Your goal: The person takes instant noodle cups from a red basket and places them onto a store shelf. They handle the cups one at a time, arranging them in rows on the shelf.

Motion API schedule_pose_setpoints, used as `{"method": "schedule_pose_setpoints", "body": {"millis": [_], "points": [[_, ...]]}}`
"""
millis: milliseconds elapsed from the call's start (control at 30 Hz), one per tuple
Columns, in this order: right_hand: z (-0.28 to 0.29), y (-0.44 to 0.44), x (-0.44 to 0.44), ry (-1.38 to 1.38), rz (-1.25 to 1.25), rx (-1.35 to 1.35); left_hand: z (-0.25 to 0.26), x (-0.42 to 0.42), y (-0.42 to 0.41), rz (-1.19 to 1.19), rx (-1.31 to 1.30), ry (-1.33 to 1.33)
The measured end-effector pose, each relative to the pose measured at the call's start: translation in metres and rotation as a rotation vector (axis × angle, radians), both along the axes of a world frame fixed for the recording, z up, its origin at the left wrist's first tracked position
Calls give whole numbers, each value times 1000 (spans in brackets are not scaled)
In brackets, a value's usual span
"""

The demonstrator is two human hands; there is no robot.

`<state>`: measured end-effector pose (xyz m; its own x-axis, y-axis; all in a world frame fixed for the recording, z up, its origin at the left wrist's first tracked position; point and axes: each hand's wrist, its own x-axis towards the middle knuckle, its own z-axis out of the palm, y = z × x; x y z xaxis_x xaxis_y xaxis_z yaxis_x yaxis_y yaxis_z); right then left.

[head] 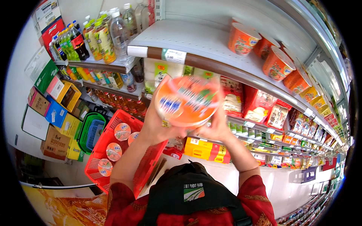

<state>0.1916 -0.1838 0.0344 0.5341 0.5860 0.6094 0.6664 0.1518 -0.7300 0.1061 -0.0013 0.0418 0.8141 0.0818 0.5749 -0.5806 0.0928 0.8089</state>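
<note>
Both my hands hold an orange instant noodle cup (195,104), its printed lid facing up and blurred. My left hand (154,127) grips its left side and my right hand (217,124) its right side. The cup hangs in front of the shelving, before the edge of the upper grey shelf (181,35). On that shelf, to the right, stand several orange noodle cups (243,39) in rows. Below my left forearm is a red plastic basket (130,118), with several similar noodle cups (114,151) inside, lids up.
Drink bottles (103,42) crowd the shelves at the left. Bagged noodles (233,97) fill the shelf under the cups. Cardboard boxes (56,141) and a green basket (84,132) stand at the left. Yellow and red packs (208,149) sit low ahead.
</note>
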Motion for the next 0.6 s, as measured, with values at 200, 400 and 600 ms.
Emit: {"method": "schedule_pose_setpoints", "body": {"millis": [200, 400, 600], "points": [[104, -58, 50, -223, -280, 220, 93, 113, -58, -122, 150, -166], [135, -88, 93, -154, -654, -65, 121, 184, -86, -312, 182, -83], [129, -86, 107, -284, -663, -126, 106, 218, -85, -299, 181, -86]]}}
